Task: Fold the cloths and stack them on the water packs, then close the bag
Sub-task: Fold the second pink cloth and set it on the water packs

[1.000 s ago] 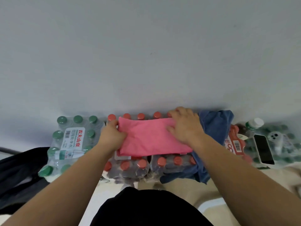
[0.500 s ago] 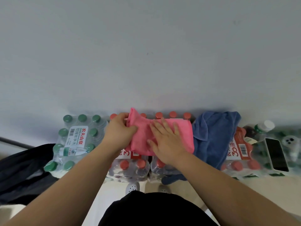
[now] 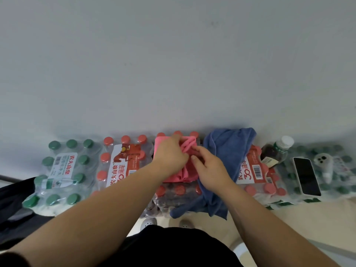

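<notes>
A pink cloth (image 3: 187, 173), folded small, lies on a red-capped water pack (image 3: 179, 189) in the middle of the row against the wall. My left hand (image 3: 170, 156) pinches its far folded edge and covers much of it. My right hand (image 3: 207, 166) holds the cloth's right side, fingers curled on it. A crumpled blue cloth (image 3: 229, 151) drapes over the pack just to the right and hangs down its front. A black bag (image 3: 13, 205) sits low at the left edge, only partly in view.
Green-capped pack (image 3: 61, 170) and a red-capped pack (image 3: 123, 164) stand left of the pink cloth. At right, another red-capped pack (image 3: 254, 166), a dark bottle (image 3: 275, 153), a phone (image 3: 306, 176) and a small white device (image 3: 325, 164) on green-capped packs. Pale floor in front.
The pink cloth went from a wide flat rectangle to a smaller, narrower fold. Both hands moved together onto it; the view shifted so that the packs sit further right.
</notes>
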